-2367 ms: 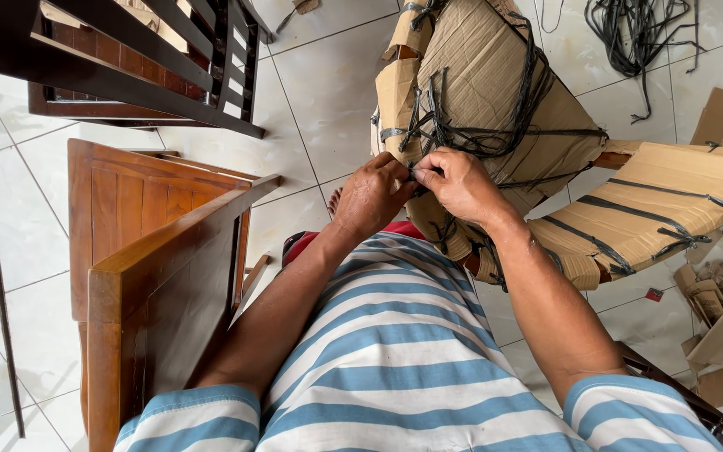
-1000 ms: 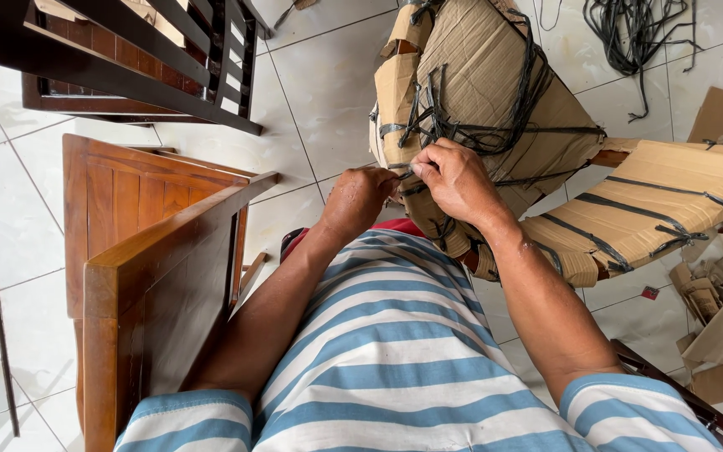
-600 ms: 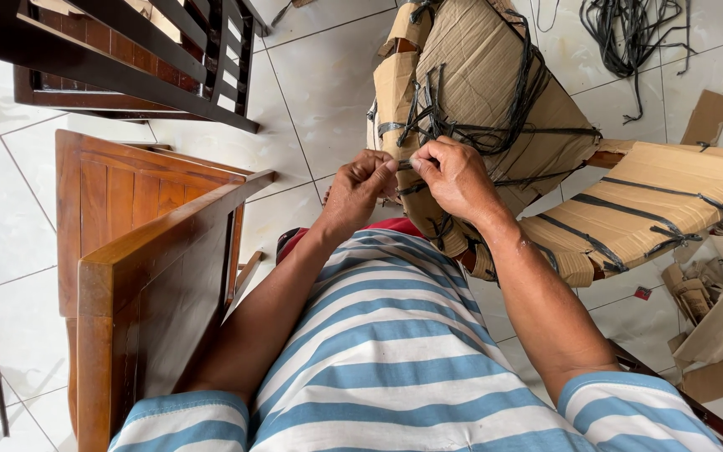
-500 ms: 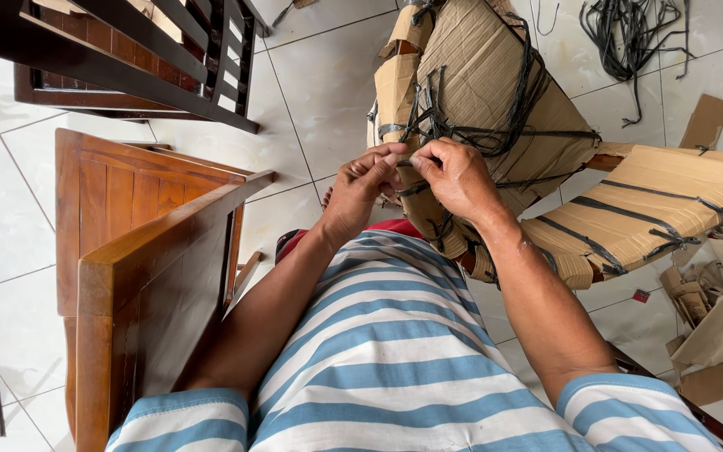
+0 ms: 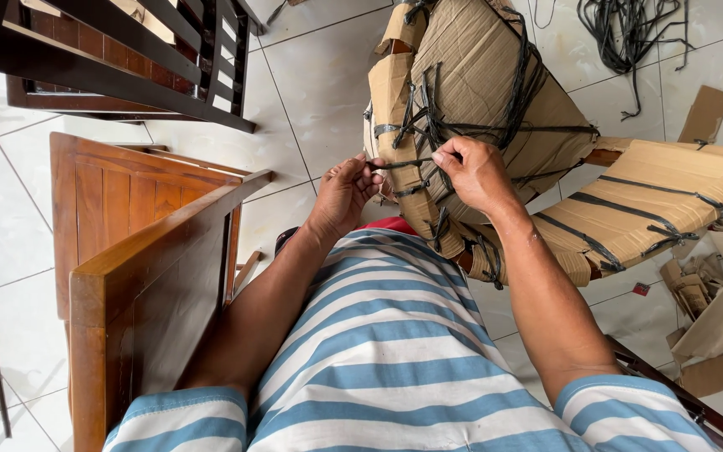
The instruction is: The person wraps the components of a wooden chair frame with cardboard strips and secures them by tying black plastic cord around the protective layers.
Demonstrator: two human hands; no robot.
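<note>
**Working a strap on the wrapped chair**

Both hands are pinched on one black strap (image 5: 402, 163) stretched between them, the left hand (image 5: 343, 194) at its near end, the right hand (image 5: 474, 174) against the cardboard-wrapped chair (image 5: 495, 92). It looks like unfastening or knotting; next comes a steady pull, keeping tension even.

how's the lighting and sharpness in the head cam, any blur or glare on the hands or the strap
Head view: even, soft daylight with faint shadows under the wooden chair; left hand, right hand and the black strap between them are sharp, no motion blur. Mild sheen on the white floor tiles. Wide-angle lens bends the edges.
</note>
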